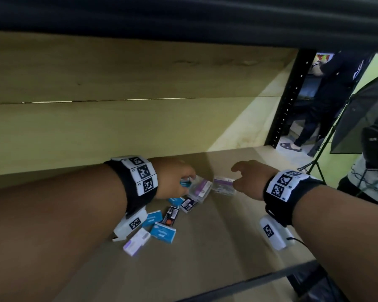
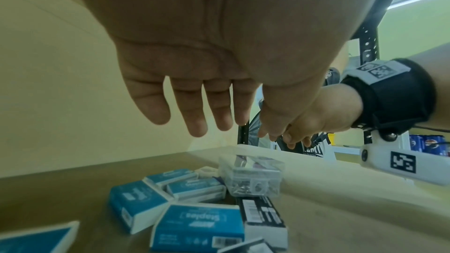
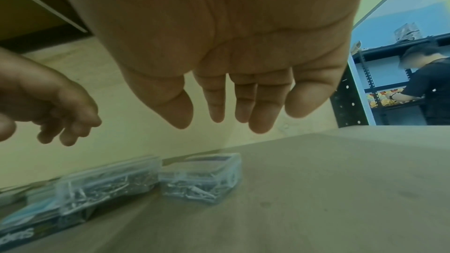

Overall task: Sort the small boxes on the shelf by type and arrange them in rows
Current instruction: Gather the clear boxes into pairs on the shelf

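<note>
Left hand: left hand (image 1: 175,180) hangs over the pile of small boxes, palm down. Its fingers (image 2: 194,111) are loose and a little apart in the left wrist view. They hold nothing there. In the head view the fingertips look very near a blue box, but that spot is blurry, so I cannot tell if they touch it.
Blue boxes: blue staple boxes (image 2: 197,224) lie in a messy heap on the left part of the shelf, under and near the left wrist. Some lean on each other.
Purple box: white and purple box (image 1: 136,241) lies nearest, at the near edge of the heap.
Black boxes: black box with an orange dot (image 1: 170,215) lies in the middle of the heap. Another dark box (image 1: 188,204) sits just past it.
Clear boxes: first clear box (image 3: 104,182) of small metal bits sits at the far right of the heap. Second clear box (image 3: 202,176) sits just beside it on the right, flat on the shelf.
Right hand: right hand (image 1: 252,177) hangs just over the second clear box, palm down. Its fingers (image 3: 217,101) are straight and spread a bit. They hold nothing.
Shelf: wooden shelf (image 1: 227,236) is bare to the right of the boxes.
Far right: person in dark clothes (image 3: 431,88) stands by another rack.
</note>
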